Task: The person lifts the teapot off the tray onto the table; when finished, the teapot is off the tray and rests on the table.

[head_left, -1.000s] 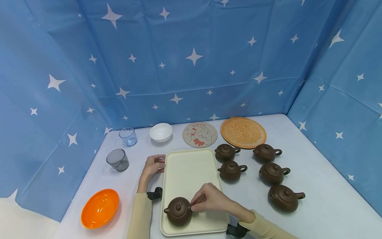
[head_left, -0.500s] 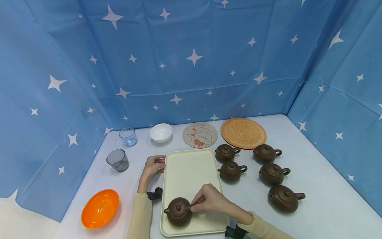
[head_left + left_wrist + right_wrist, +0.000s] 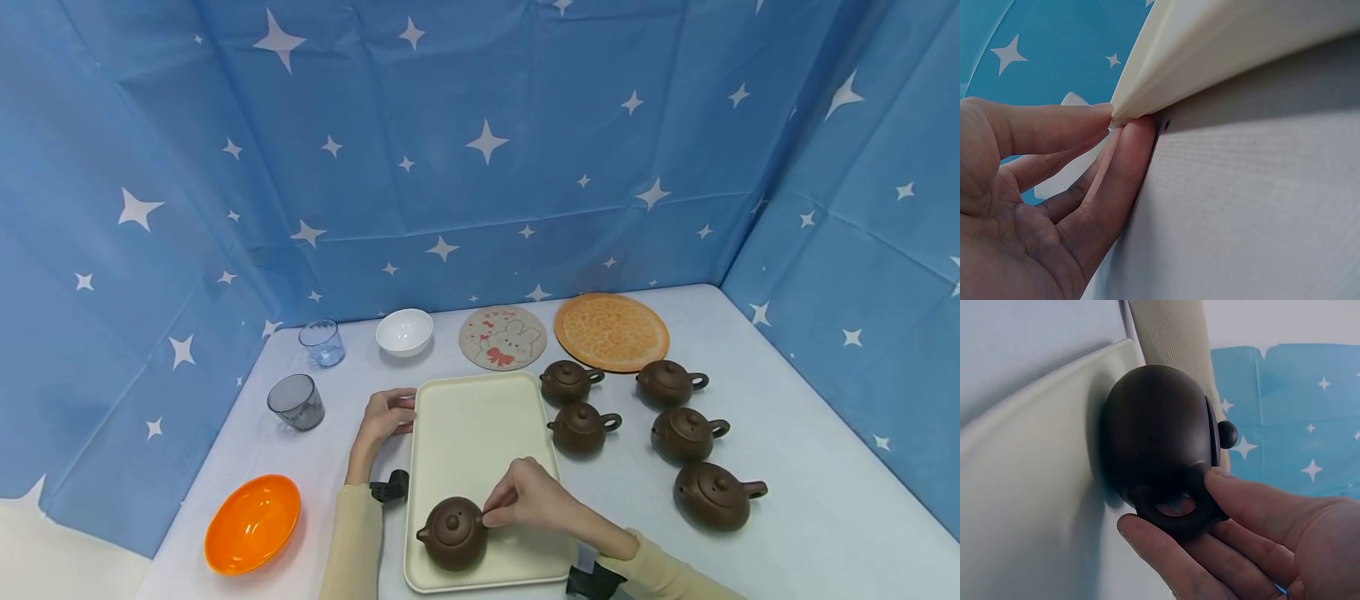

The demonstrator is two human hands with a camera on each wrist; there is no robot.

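A dark brown teapot (image 3: pixel 454 533) sits at the near left end of the cream tray (image 3: pixel 480 442), its spout towards the left. My right hand (image 3: pixel 531 500) pinches its handle between thumb and fingers. In the right wrist view the looped handle (image 3: pixel 1175 519) lies between the thumb and the fingertips, with the teapot's base against or close over the tray. My left hand (image 3: pixel 384 419) is at the tray's far left side. The left wrist view shows its thumb and a finger (image 3: pixel 1132 147) pinching the tray's rim.
Several more brown teapots (image 3: pixel 581 430) stand right of the tray. Behind it are a rabbit mat (image 3: pixel 502 337), an orange round mat (image 3: pixel 611 333) and a white bowl (image 3: pixel 405 333). To the left are a blue glass (image 3: pixel 322 343), a grey glass (image 3: pixel 296 402) and an orange bowl (image 3: pixel 251 523).
The teapot in my right hand has shifted slightly to the right on the tray, the hand moving with it. My left hand stays at the tray's edge.
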